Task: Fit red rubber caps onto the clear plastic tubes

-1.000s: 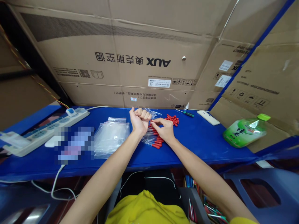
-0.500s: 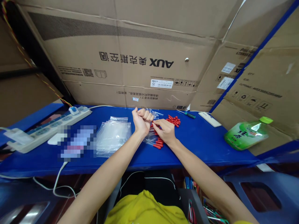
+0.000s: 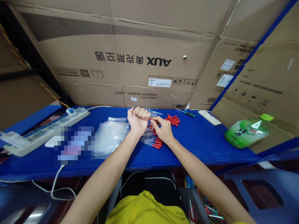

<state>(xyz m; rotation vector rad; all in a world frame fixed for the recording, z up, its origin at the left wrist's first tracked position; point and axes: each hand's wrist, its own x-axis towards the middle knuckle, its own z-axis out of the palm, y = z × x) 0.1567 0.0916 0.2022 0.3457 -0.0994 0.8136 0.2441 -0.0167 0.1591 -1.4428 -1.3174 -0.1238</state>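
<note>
My left hand (image 3: 137, 121) is turned palm up above the table, its fingers curled closed. Whatever they hold is hidden. Close beside it, my right hand (image 3: 163, 128) pinches a small red-ended piece (image 3: 151, 119) between thumb and forefinger, right at the left fingertips. Under and between the hands lies a bunch of thin clear pieces with red ends (image 3: 157, 144). A pile of loose red pieces (image 3: 173, 119) sits just beyond my right hand. Behind the left hand are some short clear tube-like pieces (image 3: 155, 112), partly covered.
Clear zip bags (image 3: 111, 137) are stacked left of my hands. Further left are a blurred-out phone (image 3: 76, 143) with a cable and a power strip (image 3: 53, 127). A green screwdriver (image 3: 189, 114), a white flat bar (image 3: 209, 117) and a green drink bottle (image 3: 247, 132) lie rightward. Cardboard (image 3: 130, 37) walls the back.
My left hand has shifted a little left and its fist has turned to show more of the curled fingers. My right hand stays near it, pinching. The whole view has moved slightly.
</note>
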